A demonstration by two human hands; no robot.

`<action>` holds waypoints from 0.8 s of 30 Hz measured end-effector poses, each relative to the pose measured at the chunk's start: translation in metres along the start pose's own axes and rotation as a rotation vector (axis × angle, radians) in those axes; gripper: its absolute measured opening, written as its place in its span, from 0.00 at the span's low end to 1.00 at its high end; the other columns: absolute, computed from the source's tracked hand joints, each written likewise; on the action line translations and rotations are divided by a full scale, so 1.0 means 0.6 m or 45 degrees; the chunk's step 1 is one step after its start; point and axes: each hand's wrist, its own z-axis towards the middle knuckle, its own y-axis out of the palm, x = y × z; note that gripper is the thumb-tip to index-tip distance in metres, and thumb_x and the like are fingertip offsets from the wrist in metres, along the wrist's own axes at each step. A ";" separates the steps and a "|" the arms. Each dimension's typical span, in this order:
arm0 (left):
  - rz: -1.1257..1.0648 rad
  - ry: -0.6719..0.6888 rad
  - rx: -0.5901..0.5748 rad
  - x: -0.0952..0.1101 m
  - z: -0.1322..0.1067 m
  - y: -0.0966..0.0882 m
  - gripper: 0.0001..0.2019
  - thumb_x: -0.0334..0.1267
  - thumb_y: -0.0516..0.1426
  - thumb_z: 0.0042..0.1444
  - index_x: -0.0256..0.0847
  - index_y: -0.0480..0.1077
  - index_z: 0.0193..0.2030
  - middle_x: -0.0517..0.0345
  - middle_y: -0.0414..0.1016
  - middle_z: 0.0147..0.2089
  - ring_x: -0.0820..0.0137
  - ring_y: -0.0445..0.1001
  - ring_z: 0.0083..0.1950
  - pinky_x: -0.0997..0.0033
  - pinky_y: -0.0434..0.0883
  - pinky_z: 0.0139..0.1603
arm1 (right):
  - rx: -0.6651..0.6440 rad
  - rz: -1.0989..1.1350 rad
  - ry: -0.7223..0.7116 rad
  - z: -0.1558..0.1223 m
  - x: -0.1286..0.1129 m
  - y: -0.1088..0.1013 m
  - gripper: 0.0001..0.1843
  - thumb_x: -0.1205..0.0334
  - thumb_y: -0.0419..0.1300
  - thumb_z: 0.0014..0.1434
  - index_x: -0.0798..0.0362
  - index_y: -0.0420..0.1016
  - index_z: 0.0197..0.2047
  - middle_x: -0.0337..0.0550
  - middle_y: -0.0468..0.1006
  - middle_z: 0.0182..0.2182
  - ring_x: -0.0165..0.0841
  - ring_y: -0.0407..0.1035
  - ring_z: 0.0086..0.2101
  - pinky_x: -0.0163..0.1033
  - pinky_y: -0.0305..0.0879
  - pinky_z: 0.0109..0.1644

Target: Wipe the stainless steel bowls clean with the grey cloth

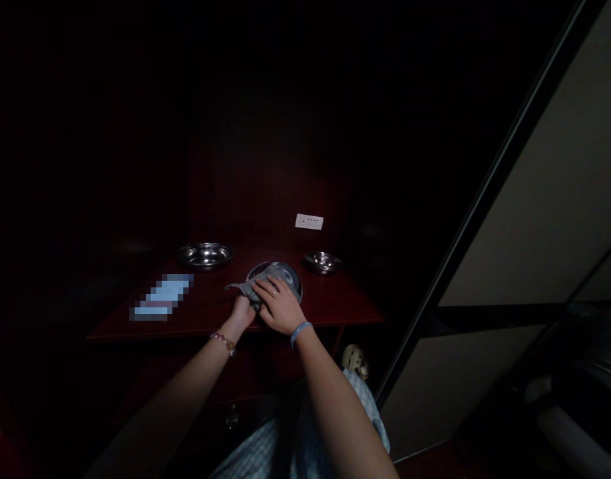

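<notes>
Head view, left hand (243,313) apparently pinching slantwise cloth (247,289) pointing leftward, right hand (282,309) spread

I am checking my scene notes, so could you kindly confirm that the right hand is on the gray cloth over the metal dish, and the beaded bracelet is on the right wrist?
Not quite: the head view shows the beaded bracelet on the left wrist. The right hand is indeed on the gray cloth over the metal dish.
</notes>
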 end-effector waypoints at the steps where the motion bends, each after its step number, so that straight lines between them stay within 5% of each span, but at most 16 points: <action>1: 0.010 0.000 0.044 0.001 -0.004 0.003 0.10 0.23 0.51 0.59 0.39 0.71 0.34 0.61 0.74 0.28 0.73 0.74 0.29 0.77 0.73 0.33 | 0.005 0.007 -0.002 0.000 0.001 0.000 0.32 0.64 0.56 0.65 0.51 0.63 0.72 0.48 0.66 0.69 0.46 0.51 0.70 0.58 0.47 0.75; 6: 0.089 -0.007 0.137 0.007 -0.019 0.016 0.11 0.22 0.51 0.60 0.38 0.71 0.33 0.59 0.76 0.29 0.73 0.74 0.30 0.77 0.74 0.34 | 0.072 0.210 0.037 0.002 0.002 -0.003 0.29 0.61 0.58 0.65 0.51 0.67 0.69 0.50 0.66 0.68 0.45 0.56 0.69 0.56 0.51 0.74; 12: 0.091 -0.061 0.058 0.008 -0.016 0.017 0.11 0.25 0.53 0.60 0.36 0.76 0.43 0.51 0.82 0.37 0.65 0.81 0.43 0.68 0.78 0.49 | 0.413 0.799 0.386 0.011 0.016 -0.004 0.23 0.57 0.52 0.69 0.49 0.69 0.65 0.49 0.71 0.64 0.39 0.66 0.63 0.48 0.59 0.71; 17: 0.108 -0.086 0.109 0.008 -0.003 0.016 0.09 0.26 0.54 0.61 0.37 0.76 0.42 0.48 0.84 0.40 0.63 0.83 0.46 0.64 0.80 0.49 | 0.443 1.208 0.629 0.011 0.051 0.008 0.22 0.65 0.47 0.64 0.51 0.73 0.57 0.47 0.81 0.51 0.36 0.76 0.52 0.46 0.68 0.64; 24: 0.089 -0.080 0.075 0.004 0.003 0.012 0.09 0.25 0.55 0.60 0.37 0.76 0.41 0.49 0.84 0.39 0.62 0.83 0.46 0.63 0.81 0.50 | 0.415 1.092 0.569 0.004 0.062 0.014 0.25 0.72 0.51 0.53 0.50 0.78 0.50 0.43 0.80 0.51 0.36 0.73 0.54 0.47 0.64 0.66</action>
